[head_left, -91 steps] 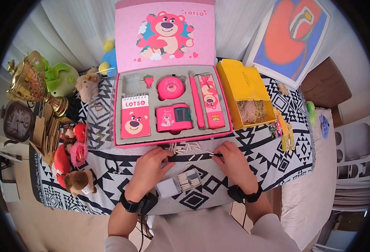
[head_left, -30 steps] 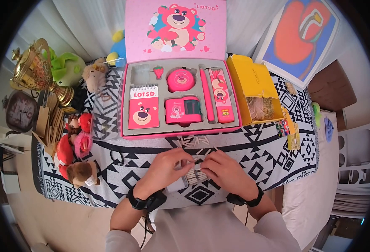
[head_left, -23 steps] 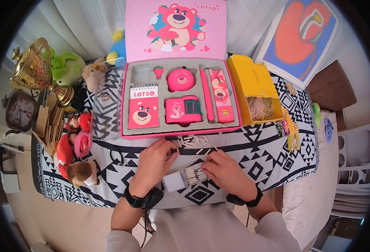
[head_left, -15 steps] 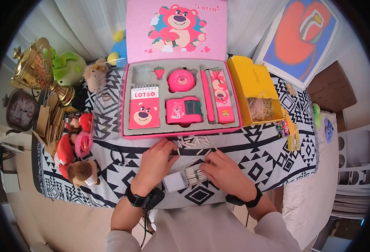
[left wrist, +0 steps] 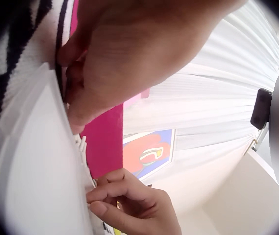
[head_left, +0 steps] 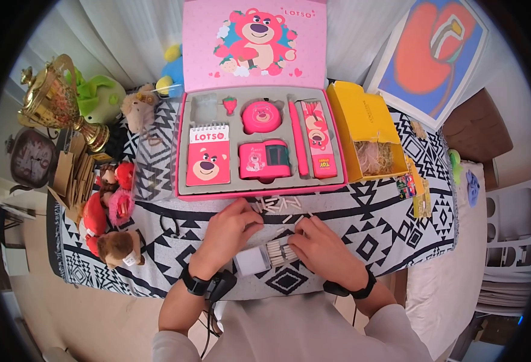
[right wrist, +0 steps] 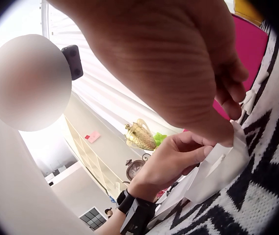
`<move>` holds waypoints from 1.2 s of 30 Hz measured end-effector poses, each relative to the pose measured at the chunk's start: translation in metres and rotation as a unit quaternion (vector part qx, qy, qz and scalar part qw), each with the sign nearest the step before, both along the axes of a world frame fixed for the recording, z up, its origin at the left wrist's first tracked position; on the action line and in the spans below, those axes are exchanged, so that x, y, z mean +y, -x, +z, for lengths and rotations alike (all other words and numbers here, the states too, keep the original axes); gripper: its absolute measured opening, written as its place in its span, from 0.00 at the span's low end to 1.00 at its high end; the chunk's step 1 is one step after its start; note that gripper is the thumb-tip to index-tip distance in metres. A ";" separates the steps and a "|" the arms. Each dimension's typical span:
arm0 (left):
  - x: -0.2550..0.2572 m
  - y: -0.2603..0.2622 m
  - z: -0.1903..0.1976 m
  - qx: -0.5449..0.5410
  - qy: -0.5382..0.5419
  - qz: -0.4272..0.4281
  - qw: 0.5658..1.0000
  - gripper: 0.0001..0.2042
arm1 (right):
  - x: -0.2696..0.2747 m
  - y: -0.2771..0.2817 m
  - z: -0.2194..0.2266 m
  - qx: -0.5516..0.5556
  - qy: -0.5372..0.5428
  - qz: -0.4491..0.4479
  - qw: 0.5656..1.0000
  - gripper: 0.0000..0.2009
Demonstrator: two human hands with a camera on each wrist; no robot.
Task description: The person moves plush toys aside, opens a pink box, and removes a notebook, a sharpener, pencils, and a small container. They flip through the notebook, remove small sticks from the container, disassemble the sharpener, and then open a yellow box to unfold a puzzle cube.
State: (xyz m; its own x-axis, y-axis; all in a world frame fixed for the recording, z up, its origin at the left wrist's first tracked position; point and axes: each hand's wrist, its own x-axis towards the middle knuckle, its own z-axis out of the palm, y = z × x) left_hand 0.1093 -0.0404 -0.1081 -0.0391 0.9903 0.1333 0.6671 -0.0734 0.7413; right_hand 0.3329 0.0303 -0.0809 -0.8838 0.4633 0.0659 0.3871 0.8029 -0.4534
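Note:
A small clear plastic box (head_left: 283,256) holds rows of short white sticks, its lid (head_left: 251,261) folded out to the left. My right hand (head_left: 327,246) grips the box's right side, thumb at the near edge. My left hand (head_left: 229,232) is to the upper left of the box, fingers curled beside a loose pile of white sticks (head_left: 277,203). The right wrist view shows its thumb and index finger drawn together; I cannot tell whether a stick is between them. Several single sticks lie between pile and box, one just beyond my right fingertips.
A pink gift box (head_left: 262,195) with notebook and sharpener stands open behind the pile. At right is a yellow box (head_left: 362,123) with straw filling. Plush toys (head_left: 117,247), cardboard pieces (head_left: 72,181) and a gold trophy (head_left: 60,102) are at left. Patterned cloth (head_left: 374,229) covers the table.
Both hands came in over the small box a second ago. My left hand then went back up-left to the pile, and a stick by its fingertips dropped from view. My right hand stays at the box.

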 end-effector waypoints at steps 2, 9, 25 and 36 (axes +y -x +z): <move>-0.001 -0.002 0.006 -0.024 -0.017 -0.019 0.999 0.05 | 0.000 0.002 0.004 0.033 0.007 -0.017 0.999 0.05; -0.004 -0.008 0.014 -0.229 0.112 -0.028 0.966 0.04 | -0.003 0.008 0.014 0.111 0.055 -0.068 0.990 0.09; -0.002 -0.016 0.014 -0.219 0.087 -0.018 0.972 0.05 | 0.006 -0.001 0.003 0.094 0.100 -0.023 0.990 0.06; -0.001 -0.018 0.009 -0.198 0.056 -0.004 0.979 0.05 | -0.001 -0.001 -0.005 0.039 0.019 -0.019 0.999 0.06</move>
State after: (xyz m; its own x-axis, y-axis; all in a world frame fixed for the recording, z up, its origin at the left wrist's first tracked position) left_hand 0.1275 -0.0415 -0.0991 -0.0571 0.9984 0.0007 0.3264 0.0180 0.9450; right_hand 0.3335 0.0290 -0.0858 -0.8589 0.4992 0.1143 0.3791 0.7698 -0.5136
